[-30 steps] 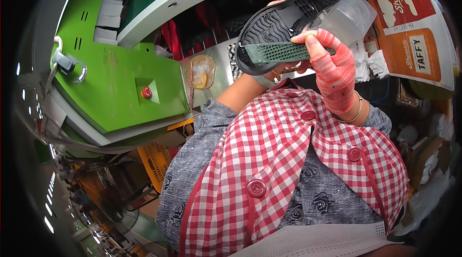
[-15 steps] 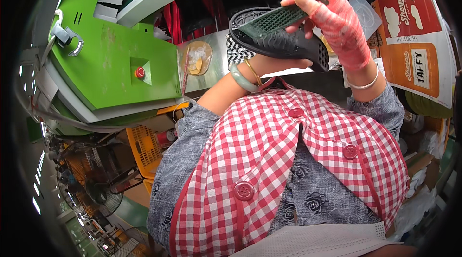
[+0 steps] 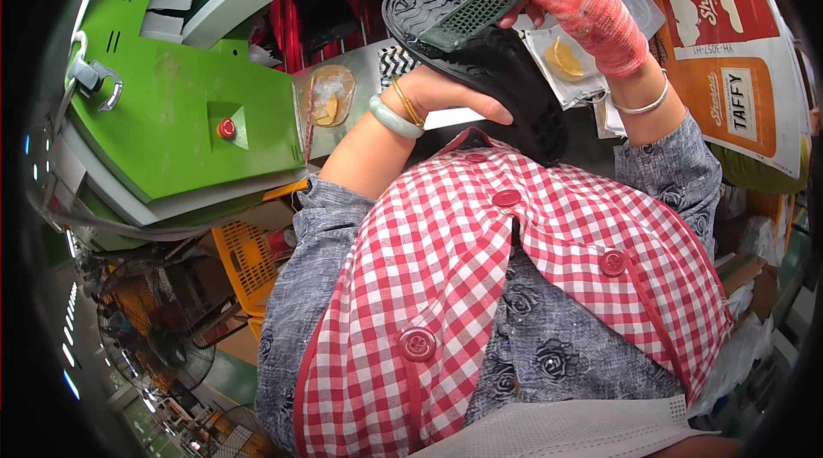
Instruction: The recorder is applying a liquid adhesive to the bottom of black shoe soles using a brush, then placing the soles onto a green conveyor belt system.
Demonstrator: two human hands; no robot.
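My left hand is closed round a black moulded shoe from below, its thumb lying along the near side. The shoe is tilted: its rounded, wavy-ridged end points up and left, and its perforated end hangs down toward my apron. Between thumb and fingers, my right hand, wrapped in pinkish-red fabric, pinches the upper right end of a dark green gridded strip. That strip lies slantwise over the shoe's ridged face, its lower left end against or close to it; I cannot tell if it is attached.
On the left stands a green machine housing with a red button. Beside it, a round tray holds pale pieces. A white pad with a yellow piece lies below my right hand. Printed cards stand at right.
The shoe has tipped, its perforated end swinging down toward me. Both hands, with the shoe and green strip, sit a little higher and further left in view; the whole view has shifted slightly too.
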